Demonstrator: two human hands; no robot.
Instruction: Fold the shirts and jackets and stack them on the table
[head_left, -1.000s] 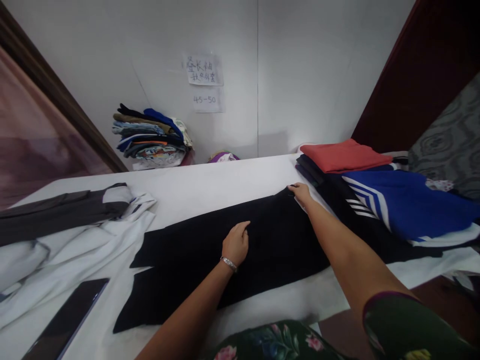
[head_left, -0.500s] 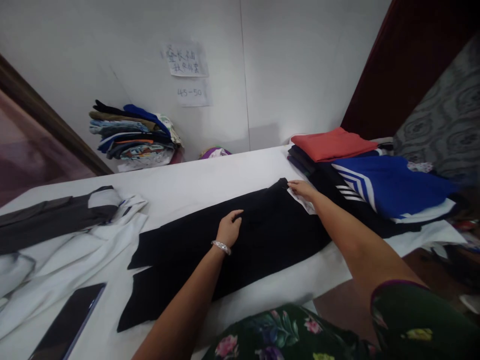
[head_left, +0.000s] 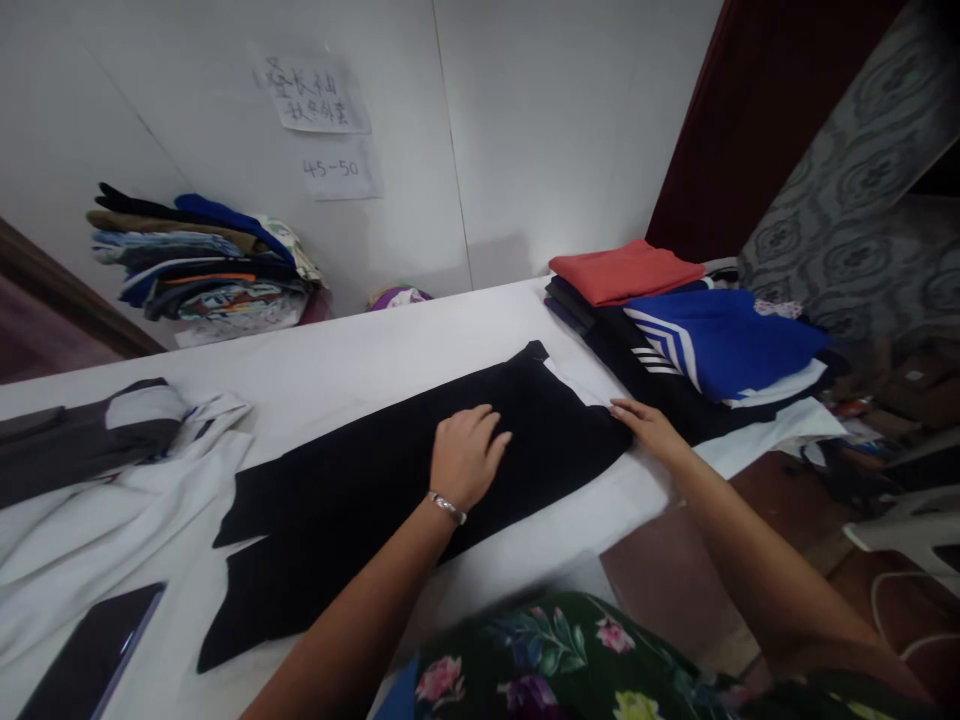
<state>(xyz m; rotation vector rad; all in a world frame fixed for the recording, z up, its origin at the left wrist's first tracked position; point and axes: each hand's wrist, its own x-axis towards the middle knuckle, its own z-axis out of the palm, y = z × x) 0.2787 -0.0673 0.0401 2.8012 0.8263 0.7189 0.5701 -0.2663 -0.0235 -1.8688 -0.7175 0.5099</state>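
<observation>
Blk trousers [head_left: 360, 470] lie flat mid-table, legs to L; L hand [head_left: 466, 455] rests on them, thumb apart from fingers, & R hand [head_left: 656, 430] has fingertips at the waist end's near corner, can't tell if pinched. White table [head_left: 300, 375] runs along a pale wall [head_left: 562, 120] w/ two notes [head_left: 319, 95], clothes pile [head_left: 202, 260] back L, phone [head_left: 90, 650] front L, red cloth [head_left: 626, 272] & blue cloth [head_left: 739, 340] on the R stack, patterned wall [head_left: 840, 200] far R.
</observation>
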